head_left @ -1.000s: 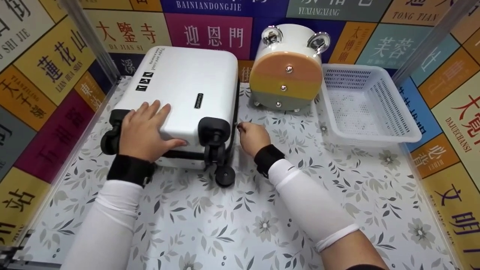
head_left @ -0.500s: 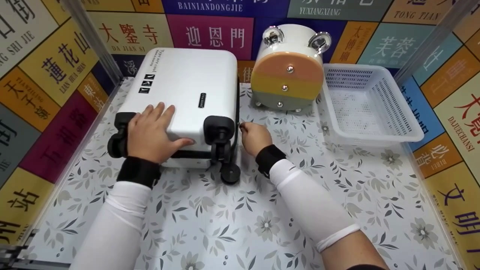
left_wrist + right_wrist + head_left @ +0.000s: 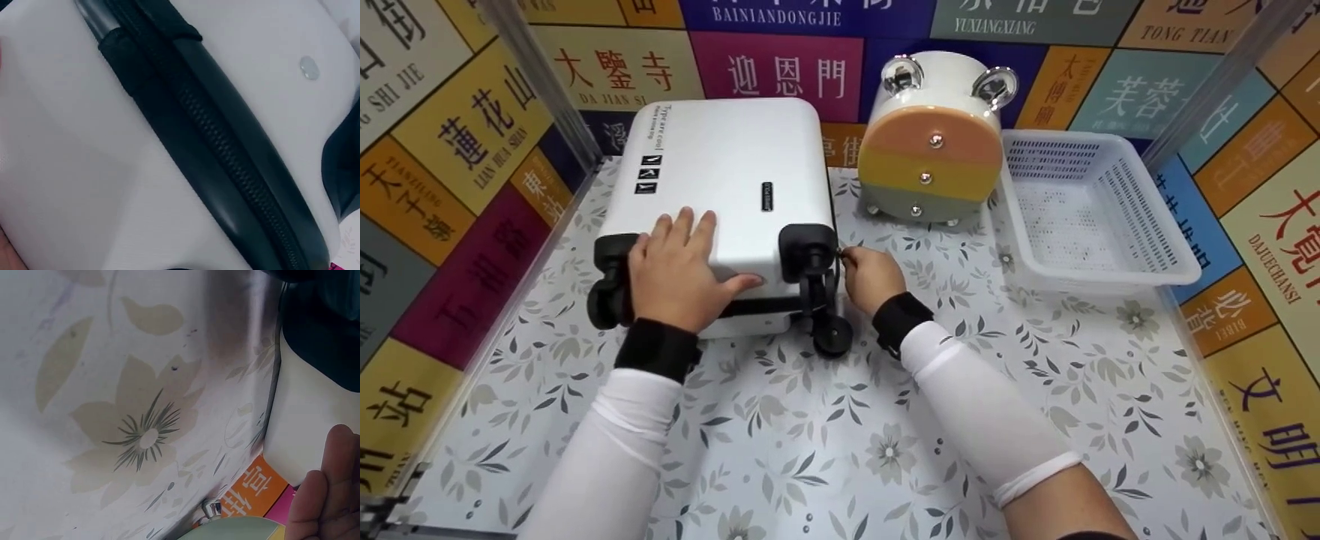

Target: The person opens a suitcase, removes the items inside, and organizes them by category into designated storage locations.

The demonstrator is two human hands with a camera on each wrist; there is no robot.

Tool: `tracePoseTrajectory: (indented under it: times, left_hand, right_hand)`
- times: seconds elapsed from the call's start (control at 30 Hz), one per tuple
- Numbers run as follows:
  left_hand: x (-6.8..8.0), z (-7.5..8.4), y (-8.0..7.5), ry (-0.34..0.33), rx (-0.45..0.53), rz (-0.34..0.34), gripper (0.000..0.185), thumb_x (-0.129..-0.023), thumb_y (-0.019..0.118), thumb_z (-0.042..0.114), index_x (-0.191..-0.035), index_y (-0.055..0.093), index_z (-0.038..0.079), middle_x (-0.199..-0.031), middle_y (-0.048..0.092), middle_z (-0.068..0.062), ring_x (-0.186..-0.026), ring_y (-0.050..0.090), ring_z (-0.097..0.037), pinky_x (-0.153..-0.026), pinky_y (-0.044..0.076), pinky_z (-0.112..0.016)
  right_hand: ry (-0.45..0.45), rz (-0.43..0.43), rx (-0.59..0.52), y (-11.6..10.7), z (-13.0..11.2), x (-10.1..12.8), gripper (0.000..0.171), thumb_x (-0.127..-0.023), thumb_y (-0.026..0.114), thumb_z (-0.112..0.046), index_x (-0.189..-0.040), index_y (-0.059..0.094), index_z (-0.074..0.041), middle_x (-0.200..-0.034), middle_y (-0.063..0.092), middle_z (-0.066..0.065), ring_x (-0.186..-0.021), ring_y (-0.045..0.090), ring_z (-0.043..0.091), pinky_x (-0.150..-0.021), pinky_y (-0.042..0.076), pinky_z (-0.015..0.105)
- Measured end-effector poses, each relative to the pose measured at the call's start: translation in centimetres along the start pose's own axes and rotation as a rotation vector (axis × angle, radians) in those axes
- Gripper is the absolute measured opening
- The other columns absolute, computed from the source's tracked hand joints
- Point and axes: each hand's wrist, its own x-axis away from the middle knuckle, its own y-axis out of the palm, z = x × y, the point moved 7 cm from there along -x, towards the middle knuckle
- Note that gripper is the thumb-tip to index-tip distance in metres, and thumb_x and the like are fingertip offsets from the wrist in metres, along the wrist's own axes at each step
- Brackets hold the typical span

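A white hard-shell suitcase (image 3: 727,165) lies flat on the floral surface, its black wheels (image 3: 832,335) toward me. My left hand (image 3: 673,277) rests on the shell's near edge between the wheels, fingers extended and thumb out to the right. In the left wrist view a black zipper (image 3: 225,149) runs closed along the suitcase's end. At the right side, by the near wheel, my right hand (image 3: 874,277) pinches a small dark zipper pull (image 3: 841,253) at the seam. Other fingers (image 3: 339,467) of that hand show curled in the right wrist view; the pull is hidden there.
A round striped cabinet (image 3: 931,161) with shiny knobs and ears stands behind my right hand. Right of it is a white perforated plastic basket (image 3: 1110,277). Colourful lettered walls (image 3: 776,64) enclose the back and sides.
The suitcase has turned a little, its wheel end swinging right and its far end slightly left. My left hand has moved right with it; the right hand has stayed nearly in place, still pinching.
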Motion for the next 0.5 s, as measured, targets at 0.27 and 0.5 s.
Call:
tracePoseTrajectory:
  times: [0.27,0.5]
  left_hand:
    - [-0.8,-0.8,-1.3,0.068,0.059,-0.059,0.113,-0.077,0.073,0.081,-0.163,0.038,0.017,-0.171,0.031,-0.02,-0.157,0.029,-0.046,-0.123,0.021,-0.074]
    - [-1.2,-3.2,-1.3,0.102,0.094,-0.049,0.118,-0.072,0.078,0.081,-0.165,0.036,0.022,-0.173,0.027,-0.019,-0.159,0.022,-0.048,-0.125,0.013,-0.073]
  right_hand:
    - [0.022,-0.017,-0.009,0.0,0.3,0.0,0.026,-0.106,0.057,-0.017,-0.118,0.078,-0.007,-0.112,0.08,0.013,-0.105,0.076,0.036,-0.094,0.06,0.048]
    - [0.016,-0.024,-0.017,0.0,0.5,-0.1,0.026,-0.107,0.057,-0.017,-0.117,0.077,-0.005,-0.112,0.08,0.014,-0.105,0.076,0.036,-0.094,0.059,0.048]
